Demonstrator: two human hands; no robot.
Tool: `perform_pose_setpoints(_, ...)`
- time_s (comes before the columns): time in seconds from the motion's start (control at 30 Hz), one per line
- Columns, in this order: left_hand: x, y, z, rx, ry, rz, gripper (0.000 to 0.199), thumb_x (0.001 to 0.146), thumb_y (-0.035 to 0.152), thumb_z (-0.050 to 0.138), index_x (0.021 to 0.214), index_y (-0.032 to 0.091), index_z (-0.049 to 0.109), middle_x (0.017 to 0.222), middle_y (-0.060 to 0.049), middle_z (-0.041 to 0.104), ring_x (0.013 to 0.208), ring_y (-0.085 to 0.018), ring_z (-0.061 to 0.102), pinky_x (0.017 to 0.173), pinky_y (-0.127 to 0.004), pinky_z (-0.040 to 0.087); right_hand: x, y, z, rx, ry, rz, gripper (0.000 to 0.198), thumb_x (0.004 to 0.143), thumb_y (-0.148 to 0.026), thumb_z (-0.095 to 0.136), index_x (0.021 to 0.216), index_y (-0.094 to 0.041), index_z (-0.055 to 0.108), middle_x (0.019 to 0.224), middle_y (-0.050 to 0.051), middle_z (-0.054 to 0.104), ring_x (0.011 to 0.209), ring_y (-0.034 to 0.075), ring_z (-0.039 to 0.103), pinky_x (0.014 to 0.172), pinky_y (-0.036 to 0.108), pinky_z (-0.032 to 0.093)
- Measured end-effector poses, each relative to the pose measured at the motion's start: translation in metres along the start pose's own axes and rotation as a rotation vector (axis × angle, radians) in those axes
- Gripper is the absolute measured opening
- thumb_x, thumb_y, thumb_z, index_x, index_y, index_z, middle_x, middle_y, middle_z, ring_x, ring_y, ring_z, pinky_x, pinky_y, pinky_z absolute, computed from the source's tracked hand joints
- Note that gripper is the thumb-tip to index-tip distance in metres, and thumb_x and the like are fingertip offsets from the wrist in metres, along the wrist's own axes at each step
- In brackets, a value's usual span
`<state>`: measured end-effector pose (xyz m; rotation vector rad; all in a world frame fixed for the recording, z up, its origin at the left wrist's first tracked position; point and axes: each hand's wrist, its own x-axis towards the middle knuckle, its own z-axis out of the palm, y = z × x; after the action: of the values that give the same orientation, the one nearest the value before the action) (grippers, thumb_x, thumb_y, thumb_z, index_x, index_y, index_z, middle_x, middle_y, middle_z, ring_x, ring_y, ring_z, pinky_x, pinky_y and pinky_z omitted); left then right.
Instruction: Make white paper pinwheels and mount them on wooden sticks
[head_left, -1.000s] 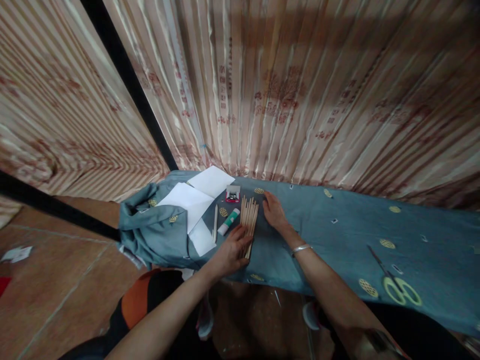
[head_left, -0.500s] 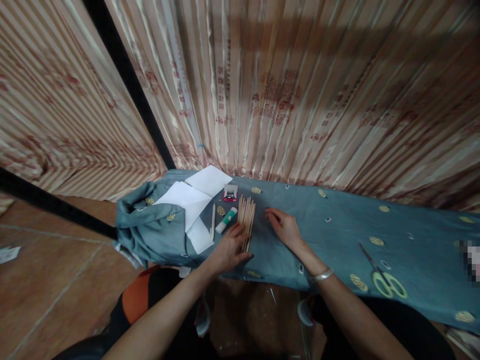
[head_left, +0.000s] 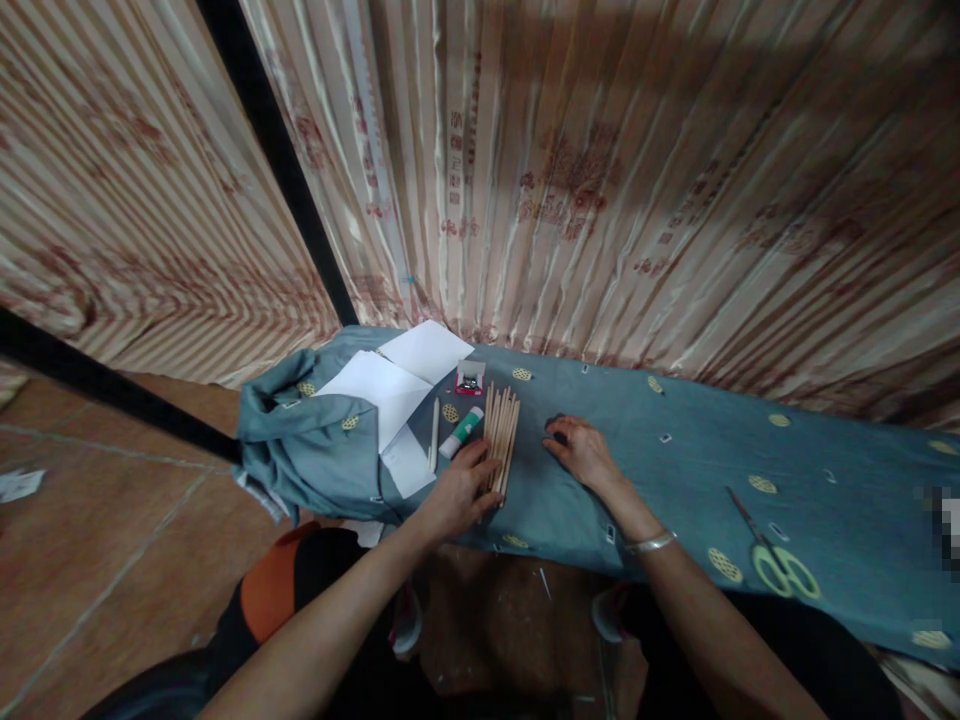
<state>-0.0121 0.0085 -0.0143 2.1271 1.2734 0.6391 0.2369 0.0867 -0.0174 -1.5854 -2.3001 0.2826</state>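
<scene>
A bundle of thin wooden sticks point(head_left: 508, 425) lies lengthwise on the blue-green cloth. My left hand point(head_left: 461, 492) rests across the near part of this bundle, thumb apart from the fingers, touching the sticks without visibly closing around them. To their right, my right hand point(head_left: 589, 455) sits low over the cloth with bent fingers and a dark gap beside the thumb; I see nothing held in it. Left of the sticks lie a green-and-white glue stick point(head_left: 462, 432) and a pale pen point(head_left: 434, 435). Just beyond is a small open red-and-white box point(head_left: 470, 378) with dark metallic contents.
White paper sheets point(head_left: 382, 385) overlap at the left. Green-handled scissors point(head_left: 780, 560) lie near the front edge at the right. The patterned cloth point(head_left: 690, 450) covers the narrow table; behind it hangs a pleated curtain point(head_left: 525, 180). A black pole point(head_left: 289, 170) stands at the left.
The view has shifted slightly. My right hand's fingers are more bent than before. My left hand stays on the wooden sticks, whose far ends look slightly more spread.
</scene>
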Motion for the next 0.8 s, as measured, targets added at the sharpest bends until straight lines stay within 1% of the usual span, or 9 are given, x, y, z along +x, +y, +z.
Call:
perform_pose_setpoints(0.2, 0.002, 0.002, 0.001, 0.002, 0.003, 0.002, 0.046, 0.079, 0.024, 0.07, 0.123, 0.015, 0.061, 0.145, -0.019, 0.043, 0.138, -0.033, 0.037, 0.113, -0.05, 0.034, -0.002, -0.015, 0.001, -0.013, -0.004, -0.069, 0.014, 0.083, -0.008, 0.053, 0.084, -0.016, 0.065, 0.098, 0.01, 0.068, 0.096, 0.023, 0.061, 0.089, 0.033, 0.047)
perform_pose_setpoints(0.43, 0.003, 0.005, -0.001, 0.005, -0.015, -0.015, 0.045, 0.079, 0.022, 0.069, 0.123, 0.013, 0.061, 0.144, -0.019, 0.045, 0.136, -0.033, 0.04, 0.113, -0.048, 0.034, -0.006, -0.031, -0.001, 0.005, -0.001, -0.069, 0.016, 0.079, -0.003, 0.05, 0.077, -0.015, 0.06, 0.091, 0.012, 0.067, 0.091, 0.023, 0.061, 0.084, 0.034, 0.048)
perform_pose_setpoints(0.5, 0.003, 0.006, -0.003, 0.005, -0.017, -0.013, 0.045, 0.079, 0.022, 0.068, 0.122, 0.013, 0.061, 0.144, -0.02, 0.045, 0.136, -0.032, 0.04, 0.113, -0.049, 0.034, -0.017, -0.039, -0.009, 0.103, -0.071, -0.101, 0.014, 0.079, -0.007, 0.053, 0.073, -0.017, 0.06, 0.091, 0.008, 0.068, 0.088, 0.02, 0.063, 0.082, 0.031, 0.049)
perform_pose_setpoints(0.6, 0.001, 0.009, -0.004, 0.011, -0.025, -0.004, 0.042, 0.08, 0.022, 0.066, 0.121, 0.013, 0.062, 0.143, -0.019, 0.045, 0.135, -0.032, 0.04, 0.112, -0.049, 0.035, -0.036, -0.056, -0.025, 0.495, -0.394, -0.191, 0.023, 0.084, -0.019, 0.055, 0.062, -0.018, 0.06, 0.092, 0.005, 0.071, 0.083, 0.016, 0.067, 0.077, 0.027, 0.05)
perform_pose_setpoints(0.63, 0.001, 0.01, -0.005, 0.011, -0.025, -0.001, 0.04, 0.081, 0.022, 0.065, 0.12, 0.013, 0.062, 0.143, -0.019, 0.045, 0.135, -0.032, 0.041, 0.111, -0.048, 0.036, -0.04, -0.063, -0.031, 0.553, -0.438, -0.199, 0.019, 0.083, -0.019, 0.057, 0.065, -0.018, 0.062, 0.096, 0.005, 0.072, 0.087, 0.017, 0.067, 0.08, 0.028, 0.05)
perform_pose_setpoints(0.67, 0.0, 0.01, -0.005, 0.009, -0.021, 0.0, 0.039, 0.082, 0.023, 0.064, 0.12, 0.013, 0.062, 0.143, -0.019, 0.045, 0.135, -0.031, 0.041, 0.111, -0.048, 0.036, -0.044, -0.071, -0.037, 0.571, -0.457, -0.217, 0.009, 0.08, -0.018, 0.06, 0.075, -0.019, 0.067, 0.1, 0.005, 0.072, 0.092, 0.018, 0.067, 0.084, 0.03, 0.049)
perform_pose_setpoints(0.7, 0.0, 0.011, -0.005, 0.005, -0.013, 0.0, 0.039, 0.083, 0.024, 0.063, 0.12, 0.013, 0.061, 0.143, -0.019, 0.045, 0.135, -0.031, 0.041, 0.111, -0.048, 0.037, -0.046, -0.079, -0.042, 0.583, -0.47, -0.239, 0.011, 0.078, -0.015, 0.061, 0.085, -0.02, 0.068, 0.103, 0.004, 0.072, 0.096, 0.019, 0.066, 0.085, 0.031, 0.049)
perform_pose_setpoints(0.73, 0.0, 0.011, -0.005, -0.004, -0.004, 0.004, 0.039, 0.084, 0.026, 0.062, 0.121, 0.013, 0.061, 0.143, -0.019, 0.045, 0.135, -0.031, 0.041, 0.11, -0.048, 0.037, -0.048, -0.088, -0.047, 0.602, -0.475, -0.262, 0.014, 0.077, -0.015, 0.061, 0.087, -0.021, 0.069, 0.106, 0.004, 0.072, 0.098, 0.02, 0.066, 0.085, 0.032, 0.049)
perform_pose_setpoints(0.8, 0.001, 0.01, -0.004, -0.026, 0.009, 0.011, 0.038, 0.084, 0.028, 0.061, 0.119, 0.015, 0.062, 0.142, -0.017, 0.047, 0.133, -0.031, 0.044, 0.109, -0.047, 0.039, -0.049, -0.107, -0.057, 0.677, -0.443, -0.293, 0.01, 0.079, -0.019, 0.062, 0.07, -0.021, 0.067, 0.11, 0.004, 0.071, 0.098, 0.019, 0.067, 0.088, 0.031, 0.049)
